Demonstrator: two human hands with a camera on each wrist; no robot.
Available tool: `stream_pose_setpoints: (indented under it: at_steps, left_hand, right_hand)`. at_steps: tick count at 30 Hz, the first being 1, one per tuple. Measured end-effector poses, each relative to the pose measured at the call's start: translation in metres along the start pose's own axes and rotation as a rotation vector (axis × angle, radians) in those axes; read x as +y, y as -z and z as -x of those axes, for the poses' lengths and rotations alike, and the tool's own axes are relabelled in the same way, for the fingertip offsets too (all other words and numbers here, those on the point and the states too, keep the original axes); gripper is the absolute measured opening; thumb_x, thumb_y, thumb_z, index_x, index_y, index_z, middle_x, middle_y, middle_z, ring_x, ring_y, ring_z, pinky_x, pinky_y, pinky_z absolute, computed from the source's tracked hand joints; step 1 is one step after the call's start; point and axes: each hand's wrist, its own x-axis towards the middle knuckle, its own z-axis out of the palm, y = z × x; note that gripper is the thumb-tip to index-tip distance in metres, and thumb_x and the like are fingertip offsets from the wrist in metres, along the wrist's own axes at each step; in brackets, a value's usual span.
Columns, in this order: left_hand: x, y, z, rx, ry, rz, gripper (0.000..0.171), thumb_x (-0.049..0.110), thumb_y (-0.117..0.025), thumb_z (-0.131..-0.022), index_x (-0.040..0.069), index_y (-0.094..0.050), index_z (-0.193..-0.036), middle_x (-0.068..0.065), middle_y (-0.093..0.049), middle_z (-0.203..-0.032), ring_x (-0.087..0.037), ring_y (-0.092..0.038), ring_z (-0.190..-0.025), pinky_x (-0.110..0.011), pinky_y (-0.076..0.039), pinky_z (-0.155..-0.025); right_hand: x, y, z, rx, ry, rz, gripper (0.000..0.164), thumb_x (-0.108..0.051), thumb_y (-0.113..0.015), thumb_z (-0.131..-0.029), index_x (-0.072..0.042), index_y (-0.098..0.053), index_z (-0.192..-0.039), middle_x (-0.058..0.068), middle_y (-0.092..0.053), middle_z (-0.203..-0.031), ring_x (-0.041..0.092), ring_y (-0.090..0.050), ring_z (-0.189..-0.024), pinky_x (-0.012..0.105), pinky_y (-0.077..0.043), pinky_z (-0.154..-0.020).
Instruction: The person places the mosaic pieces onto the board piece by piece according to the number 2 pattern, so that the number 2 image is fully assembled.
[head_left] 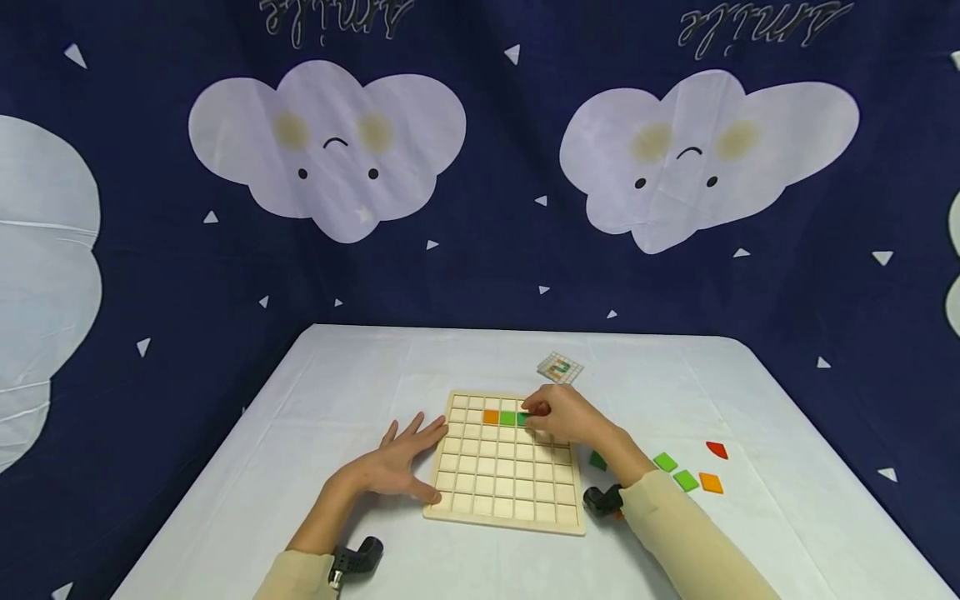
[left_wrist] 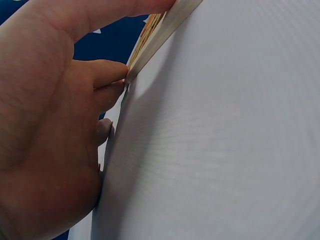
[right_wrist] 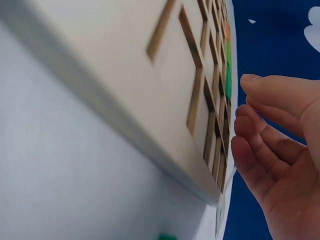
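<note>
Three tiles sit in a line in the second row from the far edge of a pale wooden grid board (head_left: 504, 487): an orange tile (head_left: 491, 417), a light green tile (head_left: 507, 418) and a dark green tile (head_left: 522, 419). The board lies flat on the white-covered bench (head_left: 375, 367). At its left edge, the left hand (head_left: 397, 467) has its fingers extended and spread, thumb touching near the close corner, grasping nothing. Over the dark green tile, the right hand (head_left: 566, 414) has bent fingers; whether they pinch it, I cannot tell. Beyond the board lies a patterned card (head_left: 560, 367). To the right are two loose light green squares (head_left: 686, 481), an orange piece (head_left: 711, 483), a red piece (head_left: 717, 450) and, near the right forearm, a dark green piece (head_left: 597, 460). Behind the bench hangs navy cloth (head_left: 510, 167) printed with clouds.
</note>
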Motion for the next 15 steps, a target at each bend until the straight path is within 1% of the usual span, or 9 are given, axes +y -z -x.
stream_pose_setpoints:
  at_steps: [5,9,15]
  left_hand:
    - [0.000,-0.001,0.000,-0.001,0.002,-0.001,0.107,0.054,-0.078,-0.067,0.014,-0.028,-0.153,0.003,-0.015,-0.159,-0.029,0.001,-0.145,-0.057,0.008,-0.111]
    - [0.000,-0.001,0.000,-0.003,0.005,0.007,0.107,0.053,-0.079,-0.067,0.014,-0.028,-0.153,0.004,-0.015,-0.159,-0.029,0.002,-0.145,-0.057,0.009,-0.111]
    - [0.000,-0.001,0.000,-0.006,0.008,0.010,0.107,0.054,-0.078,-0.067,0.015,-0.027,-0.153,0.004,-0.014,-0.159,-0.029,0.002,-0.145,-0.057,0.009,-0.111]
  right_hand:
    - [0.005,0.010,0.008,0.020,-0.008,-0.011,0.028,-0.016,-0.073,-0.086,-0.003,-0.071,-0.110,-0.005,-0.066,-0.091,0.010,-0.059,-0.078,0.028,-0.052,-0.065]
    - [0.010,0.018,0.015,0.032,-0.008,0.025,0.027,-0.017,-0.072,-0.086,-0.004,-0.072,-0.110,-0.005,-0.066,-0.092,0.009,-0.058,-0.078,0.027,-0.052,-0.064]
    - [0.022,0.028,0.027,0.048,-0.030,0.054,0.026,-0.017,-0.072,-0.086,-0.005,-0.073,-0.109,-0.008,-0.064,-0.087,0.010,-0.058,-0.076,0.028,-0.051,-0.062]
